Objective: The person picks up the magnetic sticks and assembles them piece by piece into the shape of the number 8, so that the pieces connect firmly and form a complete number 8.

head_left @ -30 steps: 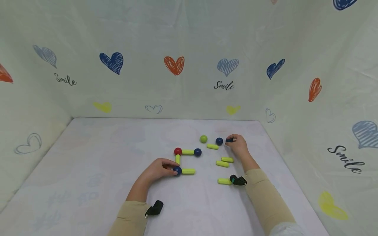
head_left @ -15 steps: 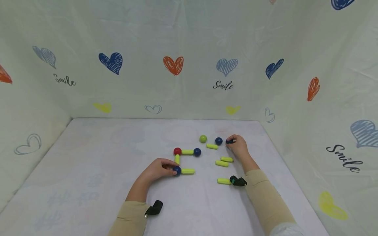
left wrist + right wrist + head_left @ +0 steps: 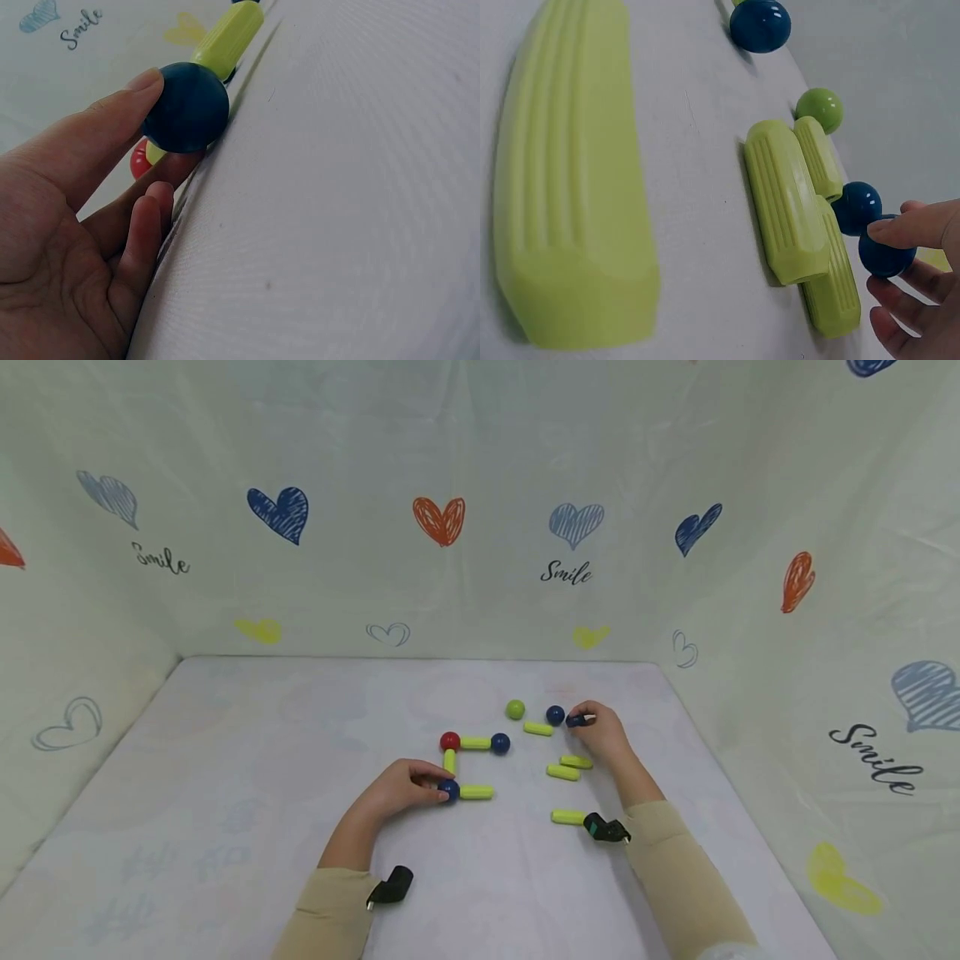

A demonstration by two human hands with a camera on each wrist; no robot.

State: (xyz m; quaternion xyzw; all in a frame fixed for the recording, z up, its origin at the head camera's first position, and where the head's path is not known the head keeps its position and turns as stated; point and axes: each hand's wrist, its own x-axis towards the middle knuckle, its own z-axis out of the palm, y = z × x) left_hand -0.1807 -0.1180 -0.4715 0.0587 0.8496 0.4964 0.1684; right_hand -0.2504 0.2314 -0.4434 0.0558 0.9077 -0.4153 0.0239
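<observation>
My left hand [image 3: 400,789] pinches a dark blue ball [image 3: 187,109] between thumb and fingers at the near corner of a joined shape on the table. A yellow-green stick [image 3: 476,792] runs right from that ball. Another stick [image 3: 449,762] leads away to a red ball [image 3: 450,741]; from there a further stick [image 3: 476,743] reaches a blue ball [image 3: 500,743]. Farther right, my right hand [image 3: 602,732] holds a loose blue ball [image 3: 887,251] by thumb and fingertips. Close beside it sits another blue ball [image 3: 857,208]; whether they touch I cannot tell.
A green ball [image 3: 515,709] and a loose stick [image 3: 537,728] lie left of the right hand. Two sticks [image 3: 562,772] lie side by side nearer me, and one more stick [image 3: 567,817] is by the right wrist camera [image 3: 606,828]. A heart-printed cloth [image 3: 337,568] backs the table.
My right hand has shifted slightly left, bringing its blue ball closer to the other loose blue ball. The left hand and the joined shape stay put.
</observation>
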